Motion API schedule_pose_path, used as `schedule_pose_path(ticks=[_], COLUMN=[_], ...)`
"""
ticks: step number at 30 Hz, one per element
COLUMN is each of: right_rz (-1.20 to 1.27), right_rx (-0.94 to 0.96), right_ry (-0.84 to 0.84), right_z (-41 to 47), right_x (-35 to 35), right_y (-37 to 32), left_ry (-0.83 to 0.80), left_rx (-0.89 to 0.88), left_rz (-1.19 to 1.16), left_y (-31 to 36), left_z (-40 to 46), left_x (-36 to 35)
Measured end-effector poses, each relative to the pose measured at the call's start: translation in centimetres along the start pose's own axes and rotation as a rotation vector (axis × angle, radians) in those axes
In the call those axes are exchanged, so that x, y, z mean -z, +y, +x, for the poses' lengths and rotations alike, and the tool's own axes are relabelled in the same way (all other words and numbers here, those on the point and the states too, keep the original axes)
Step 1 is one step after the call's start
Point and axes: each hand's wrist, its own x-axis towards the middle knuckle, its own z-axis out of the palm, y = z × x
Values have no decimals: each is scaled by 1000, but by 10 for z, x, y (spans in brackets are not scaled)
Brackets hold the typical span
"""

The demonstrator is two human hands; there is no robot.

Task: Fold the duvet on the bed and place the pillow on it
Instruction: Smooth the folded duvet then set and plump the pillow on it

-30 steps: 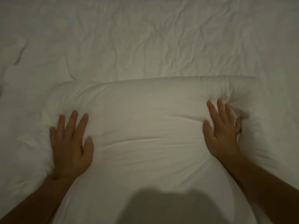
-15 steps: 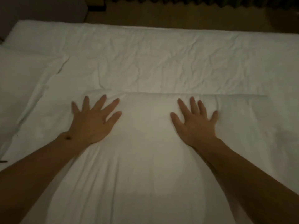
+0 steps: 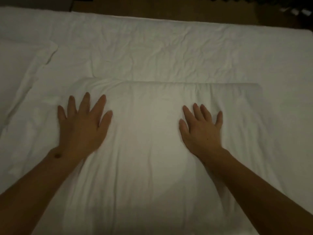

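A white pillow [image 3: 149,133] lies flat in front of me, its far edge running straight across the middle of the view. My left hand [image 3: 83,126] presses on its left part with fingers spread and straight. On its right part my right hand [image 3: 201,129] lies flat, fingers also straight. Beneath and beyond the pillow spreads the wrinkled white duvet [image 3: 160,53]. Neither hand holds anything.
Another white fold of bedding or pillow [image 3: 18,68] lies at the left edge. The bed's far edge [image 3: 169,20] borders a dark brown floor [image 3: 160,7]. The bed's right corner [image 3: 309,33] shows at the upper right.
Both hands slid from the pillow's outer ends toward its middle, fingers flattened out. The puffy pillow now lies flatter. My view lifted, so the bed's far edge and floor came into sight.
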Motion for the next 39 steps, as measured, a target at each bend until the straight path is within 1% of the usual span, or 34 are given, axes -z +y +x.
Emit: schedule_pose_path(ticks=[3,5,8,10,13,16,18,21,23,25,28,30,32,34,39], right_rz=[-31,-48,-31,42,158,190,184,133,130,154,316,432,470,493,551], right_rx=[-16,-106,-287,-328,-326,-323,-321,-361,-379,-324,-130,-16,91,187,382], right_ry=[-38,-67,-86,-86,-39,28,-2,-115,-186,-195,-120,-120,-137,-140,-171], right_z=[-44,-67,-98,-112,-113,-115,-116,-124,-138,-152,-170,-179,-188,-196,-211], right_x=[21,29,21,4,-38,-70,-63,-28,4,35,79,105,126,139,151], right_y=[28,69,138,162,157,150,154,151,132,99,25,-31,-85,-134,-248], left_ry=[-81,-100,-35,18,81,102,82,10,-80,-113,-19,26,54,81,214], left_rx=[-58,-62,-8,35,58,59,63,68,75,103,159,185,233,317,576], left_rz=[6,41,83,32,21,23,84,131,94,-22,-242,-332,-373,-415,-630], left_y=[25,19,-18,-31,-29,-31,-33,-27,-19,-9,-3,-13,-34,-64,-173], left_z=[-69,-103,-126,-128,-127,-126,-127,-134,-148,-170,-211,-233,-252,-269,-303], left_x=[7,5,-3,-20,-68,-96,-88,-47,-12,22,65,84,96,106,114])
